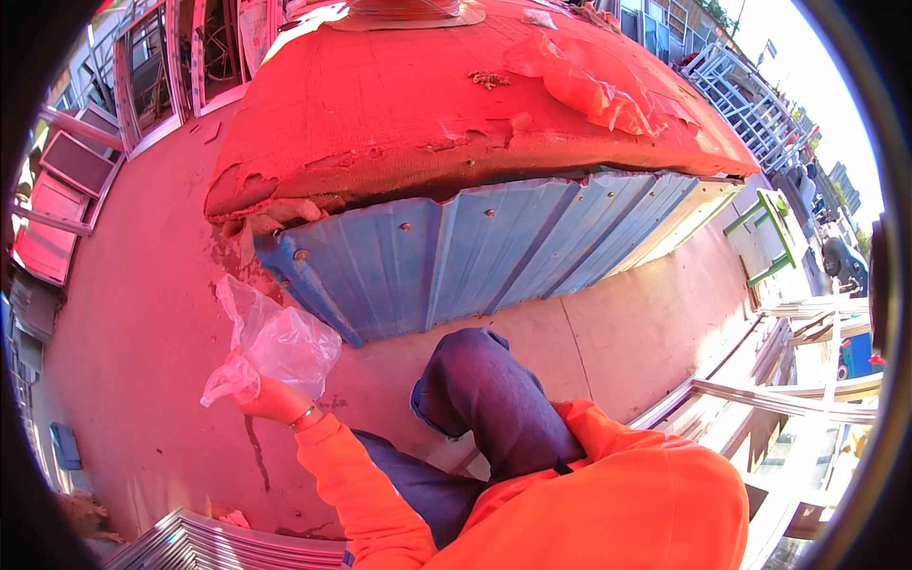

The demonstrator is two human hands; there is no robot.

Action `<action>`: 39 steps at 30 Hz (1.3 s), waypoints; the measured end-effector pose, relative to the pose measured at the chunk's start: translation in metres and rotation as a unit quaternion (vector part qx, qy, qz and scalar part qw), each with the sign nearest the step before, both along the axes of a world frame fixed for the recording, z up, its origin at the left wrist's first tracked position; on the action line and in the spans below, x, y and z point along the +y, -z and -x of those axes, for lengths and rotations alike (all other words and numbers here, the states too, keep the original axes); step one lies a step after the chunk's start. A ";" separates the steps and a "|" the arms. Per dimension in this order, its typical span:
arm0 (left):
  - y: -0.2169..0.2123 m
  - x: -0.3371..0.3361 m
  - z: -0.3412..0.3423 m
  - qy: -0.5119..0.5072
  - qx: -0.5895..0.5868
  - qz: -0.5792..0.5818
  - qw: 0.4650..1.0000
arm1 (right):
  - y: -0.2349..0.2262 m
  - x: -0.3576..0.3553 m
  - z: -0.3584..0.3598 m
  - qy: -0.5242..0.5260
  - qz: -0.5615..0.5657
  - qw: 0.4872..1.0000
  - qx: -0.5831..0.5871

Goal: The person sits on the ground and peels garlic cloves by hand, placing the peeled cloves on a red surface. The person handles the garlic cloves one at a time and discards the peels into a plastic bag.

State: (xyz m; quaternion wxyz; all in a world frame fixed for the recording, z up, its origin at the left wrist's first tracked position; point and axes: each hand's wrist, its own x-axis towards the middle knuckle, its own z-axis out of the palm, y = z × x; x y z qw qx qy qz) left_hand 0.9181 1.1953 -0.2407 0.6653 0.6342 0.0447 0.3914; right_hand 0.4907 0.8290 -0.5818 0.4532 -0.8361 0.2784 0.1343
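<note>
A thin clear plastic bag (294, 351) is gripped in my left hand (275, 401), which is closed around it. The bag hangs crumpled past my fingers, beyond my outstretched left arm, above the floor. It is near the front left corner of a large table (399, 114) with a worn red-looking top and apart from the blue corrugated metal side (475, 247). My right arm, in an orange sleeve (603, 432), is bent close beside my raised right knee. My right hand is out of sight.
A crumpled translucent plastic sheet (594, 85) lies on the tabletop beside a small brown clump (489, 80). A round coil (404, 9) sits at the far edge. Metal frames (760, 399) lean at right; stacked profiles (218, 546) lie at lower left. A green-framed stand (779, 233) is farther right.
</note>
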 end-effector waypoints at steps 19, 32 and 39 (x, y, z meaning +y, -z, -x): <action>-0.095 -0.177 0.171 0.617 -0.026 -0.111 0.779 | -0.465 -0.035 -0.108 0.124 0.212 0.759 -0.603; -0.057 -0.192 0.142 0.748 0.037 -0.044 0.661 | -0.398 -0.013 -0.148 -0.173 0.262 0.861 -0.401; -0.013 -0.169 0.137 0.583 0.087 -0.237 0.772 | -0.344 0.012 -0.149 0.050 0.164 0.899 -0.404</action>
